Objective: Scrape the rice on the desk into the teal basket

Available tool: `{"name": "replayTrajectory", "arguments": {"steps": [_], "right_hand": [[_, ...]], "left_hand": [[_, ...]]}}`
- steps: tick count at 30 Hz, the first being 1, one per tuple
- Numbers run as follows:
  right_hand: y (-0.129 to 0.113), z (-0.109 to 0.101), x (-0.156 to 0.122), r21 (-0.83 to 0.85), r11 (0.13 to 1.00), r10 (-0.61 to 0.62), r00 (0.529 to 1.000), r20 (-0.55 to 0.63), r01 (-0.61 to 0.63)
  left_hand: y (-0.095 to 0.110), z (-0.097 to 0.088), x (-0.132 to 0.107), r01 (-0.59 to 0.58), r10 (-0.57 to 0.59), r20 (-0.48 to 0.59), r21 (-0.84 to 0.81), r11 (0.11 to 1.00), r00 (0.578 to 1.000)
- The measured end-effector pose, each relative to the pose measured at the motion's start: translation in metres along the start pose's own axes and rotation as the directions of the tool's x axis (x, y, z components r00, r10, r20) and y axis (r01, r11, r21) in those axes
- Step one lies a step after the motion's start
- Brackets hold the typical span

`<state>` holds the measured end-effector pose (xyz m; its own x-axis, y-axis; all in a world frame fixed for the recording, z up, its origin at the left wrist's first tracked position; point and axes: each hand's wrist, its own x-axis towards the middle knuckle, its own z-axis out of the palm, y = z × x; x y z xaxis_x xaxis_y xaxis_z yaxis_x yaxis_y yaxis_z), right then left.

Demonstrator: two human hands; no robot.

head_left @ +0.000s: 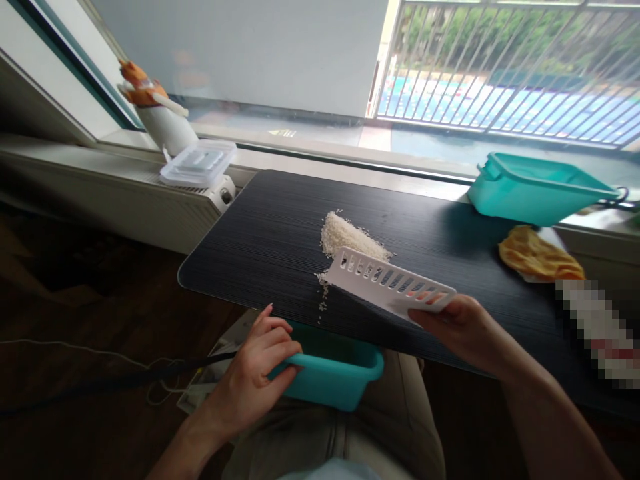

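Observation:
A mound of white rice (350, 237) lies on the dark wood-grain table (260, 227), with a thin trail of loose grains reaching towards the front edge. My right hand (457, 327) grips one end of a white slotted plastic piece (390, 283). Its far end is beside the near side of the mound, and whether it touches the table is hard to see. Below the table edge, over my lap, my left hand (265, 353) is closed on the rim of a teal plastic bin (330, 383). The bin's inside is in shadow.
A second teal bin (540, 190) stands at the back right by the window. In front of it lies a yellow cloth (540, 253). A clear plastic lid (200, 163) rests on the radiator at left, near a white cylinder (170, 130). Cables (125, 373) run at lower left.

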<state>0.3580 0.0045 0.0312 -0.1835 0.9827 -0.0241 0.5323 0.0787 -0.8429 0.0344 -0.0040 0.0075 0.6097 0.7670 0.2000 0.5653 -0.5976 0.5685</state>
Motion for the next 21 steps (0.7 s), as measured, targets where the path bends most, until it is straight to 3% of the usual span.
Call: {"name": "replayTrajectory", "arguments": {"steps": [7,12,18,21], "right_hand": [[-0.002,0.007,0.006,0.004,0.999,-0.034,0.997,0.072,0.034],[-0.001,0.008,0.008,0.000,1.000,-0.028,0.998,0.051,0.028],[-0.004,0.006,0.000,-0.002,1.000,0.013,0.987,0.161,-0.013],[-0.004,0.003,-0.003,0.034,0.999,0.016,0.991,0.129,-0.021]], "left_hand": [[-0.002,-0.001,-0.002,-0.001,0.001,-0.015,0.014,1.000,1.000],[-0.003,-0.002,0.000,-0.004,0.004,-0.014,0.022,1.000,1.000],[-0.003,-0.003,-0.002,0.020,-0.020,0.014,0.026,0.999,1.000],[-0.002,-0.003,-0.002,0.026,-0.027,0.011,0.029,0.999,1.000]]}}
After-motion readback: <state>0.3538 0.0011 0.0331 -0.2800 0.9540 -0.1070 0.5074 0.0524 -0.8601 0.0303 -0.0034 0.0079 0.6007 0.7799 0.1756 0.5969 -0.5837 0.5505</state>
